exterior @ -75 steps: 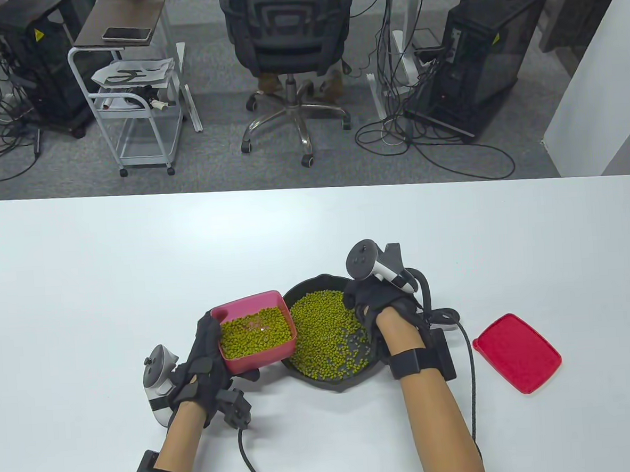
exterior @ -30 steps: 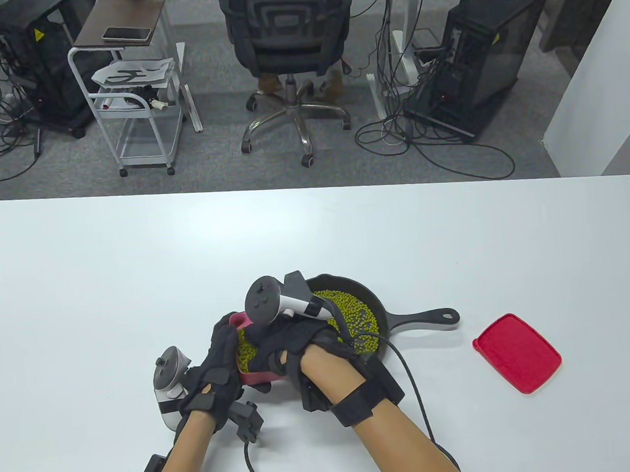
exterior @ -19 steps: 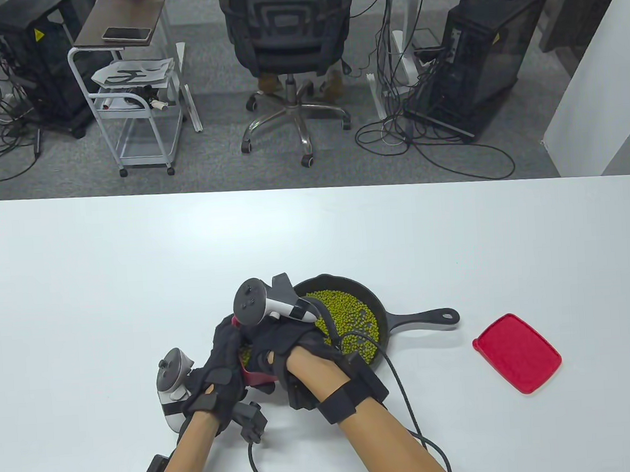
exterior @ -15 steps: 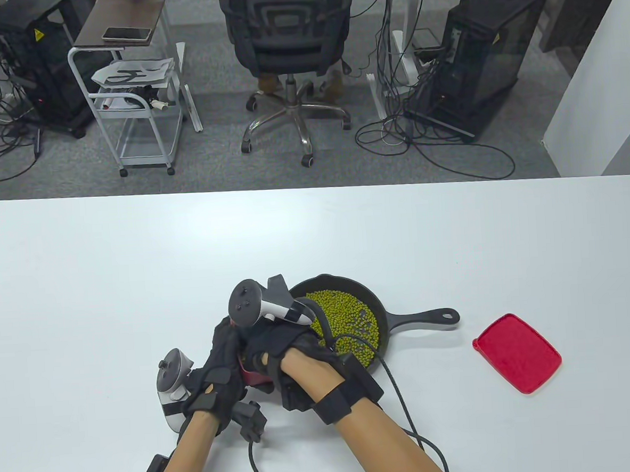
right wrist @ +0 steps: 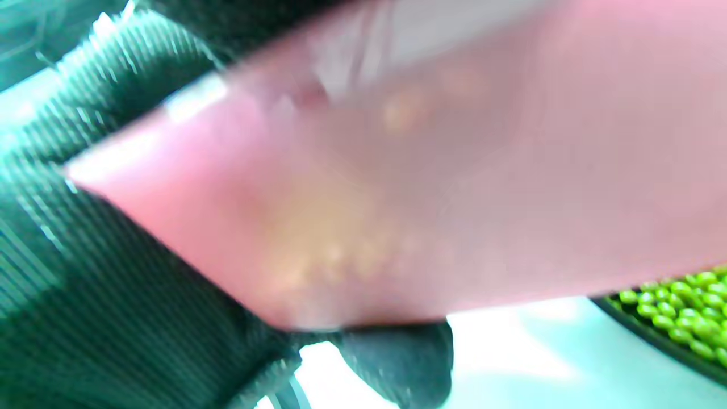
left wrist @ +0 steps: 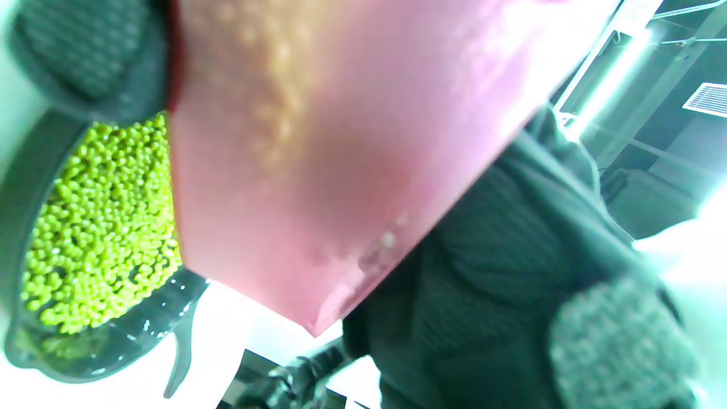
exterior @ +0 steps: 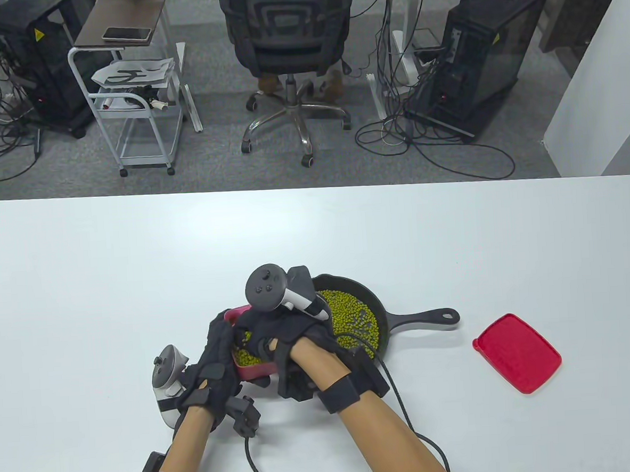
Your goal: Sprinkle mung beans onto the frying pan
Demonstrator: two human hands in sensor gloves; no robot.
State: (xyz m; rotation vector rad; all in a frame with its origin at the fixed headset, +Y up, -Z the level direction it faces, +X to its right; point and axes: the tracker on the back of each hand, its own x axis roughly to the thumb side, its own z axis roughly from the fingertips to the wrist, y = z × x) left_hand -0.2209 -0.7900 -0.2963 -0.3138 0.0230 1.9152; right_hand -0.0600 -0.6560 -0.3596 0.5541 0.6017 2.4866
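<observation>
My left hand (exterior: pixel 216 359) grips the pink box (exterior: pixel 237 312) of mung beans (exterior: pixel 246 356) by its left side, just left of the pan. The box fills the left wrist view (left wrist: pixel 341 142) and the right wrist view (right wrist: pixel 426 187). My right hand (exterior: pixel 278 334) is over the box with its fingers curled down into the beans; the fingertips are hidden. The black frying pan (exterior: pixel 385 317) lies to the right with its handle (exterior: pixel 426 317) pointing right, and a layer of mung beans (exterior: pixel 352 316) covers it. The pan's beans also show in the left wrist view (left wrist: pixel 102 227).
A red lid (exterior: pixel 517 352) lies flat on the white table (exterior: pixel 135 268) to the right of the pan handle. Glove cables trail off the near edge. An office chair and carts stand beyond the far edge.
My right hand left the pan, crossed left and dipped into the pink box. In the last half second it shifted slightly up and right. The left hand keeps holding the box.
</observation>
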